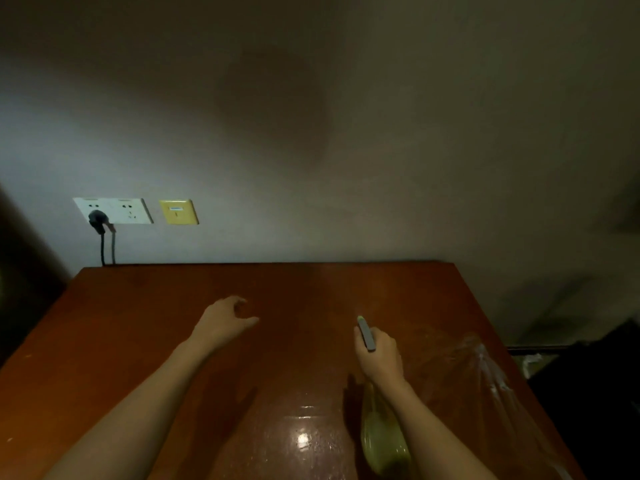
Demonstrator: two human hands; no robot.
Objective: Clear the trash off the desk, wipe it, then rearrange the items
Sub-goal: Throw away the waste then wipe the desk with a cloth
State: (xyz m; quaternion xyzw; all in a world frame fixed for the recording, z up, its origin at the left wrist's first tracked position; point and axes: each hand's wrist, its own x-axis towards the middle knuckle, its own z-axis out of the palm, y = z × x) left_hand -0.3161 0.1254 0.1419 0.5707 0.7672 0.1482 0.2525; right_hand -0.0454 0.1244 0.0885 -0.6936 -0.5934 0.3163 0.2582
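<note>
Listing one wooden desk (pixel 138 341), two bare hands, three loose items.

Left hand (pixel 221 318): one, empty, fingers loosely curled above the desk centre. Right hand (pixel 379 356): one, closed around one slim grey stick-shaped object (pixel 366 333) with a green tip, possibly a pen. One yellow-green bottle (pixel 381 441) beneath the right forearm; one clear plastic bag (pixel 485 375) at the desk's right edge. Wall: one double socket plate (pixel 117 210), one plug (pixel 97 220), one yellow plate (pixel 178 212).
</note>
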